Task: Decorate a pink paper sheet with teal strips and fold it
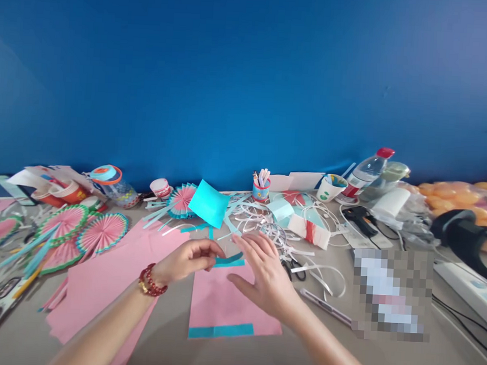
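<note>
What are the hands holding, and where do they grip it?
The left hand pinches a thin teal paper strip by its left end, over the pink paper sheet. The right hand is open and holds nothing.

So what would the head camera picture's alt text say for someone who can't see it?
A left hand pinches a teal strip at the top edge of a pink sheet while the open right hand hovers beside it. Paper fans, white scraps and cups crowd the table before a blue wall.
</note>
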Action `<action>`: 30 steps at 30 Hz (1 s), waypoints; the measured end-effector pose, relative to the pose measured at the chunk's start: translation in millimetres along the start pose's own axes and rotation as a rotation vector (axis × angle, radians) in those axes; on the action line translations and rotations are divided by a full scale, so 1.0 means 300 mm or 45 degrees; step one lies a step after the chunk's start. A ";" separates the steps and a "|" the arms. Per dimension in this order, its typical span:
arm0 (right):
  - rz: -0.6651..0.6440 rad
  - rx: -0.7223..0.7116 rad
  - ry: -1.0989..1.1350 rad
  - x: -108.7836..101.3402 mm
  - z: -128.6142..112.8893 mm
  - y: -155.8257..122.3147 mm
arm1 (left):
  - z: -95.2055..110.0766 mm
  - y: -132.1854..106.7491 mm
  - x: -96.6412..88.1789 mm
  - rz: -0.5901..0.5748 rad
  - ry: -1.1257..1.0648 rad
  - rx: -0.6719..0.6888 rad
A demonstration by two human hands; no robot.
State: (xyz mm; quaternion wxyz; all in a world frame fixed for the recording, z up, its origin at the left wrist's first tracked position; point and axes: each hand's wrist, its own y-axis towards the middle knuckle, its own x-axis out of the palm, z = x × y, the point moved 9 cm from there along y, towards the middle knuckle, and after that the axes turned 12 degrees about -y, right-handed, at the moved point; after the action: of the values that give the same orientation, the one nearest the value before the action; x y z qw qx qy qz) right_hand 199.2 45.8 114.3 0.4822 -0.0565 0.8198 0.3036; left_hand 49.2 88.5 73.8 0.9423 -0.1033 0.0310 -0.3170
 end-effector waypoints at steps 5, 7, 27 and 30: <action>-0.423 0.266 0.611 0.113 0.089 0.016 | -0.017 -0.045 -0.061 0.063 0.068 0.046; -0.499 0.361 0.827 0.127 0.119 -0.003 | -0.028 -0.057 -0.083 0.093 0.057 0.049; -0.377 0.746 0.942 0.148 0.300 -0.070 | -0.158 -0.078 -0.164 0.289 0.046 -0.070; -0.389 0.704 0.703 0.159 0.333 -0.093 | -0.195 -0.089 -0.175 0.359 0.047 -0.063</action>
State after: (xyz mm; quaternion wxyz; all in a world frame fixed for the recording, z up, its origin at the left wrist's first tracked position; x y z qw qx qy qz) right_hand 260.2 87.9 27.5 0.2807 -0.1251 0.9512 -0.0295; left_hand -15.6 89.3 22.1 0.9739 -0.1153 0.0703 -0.1823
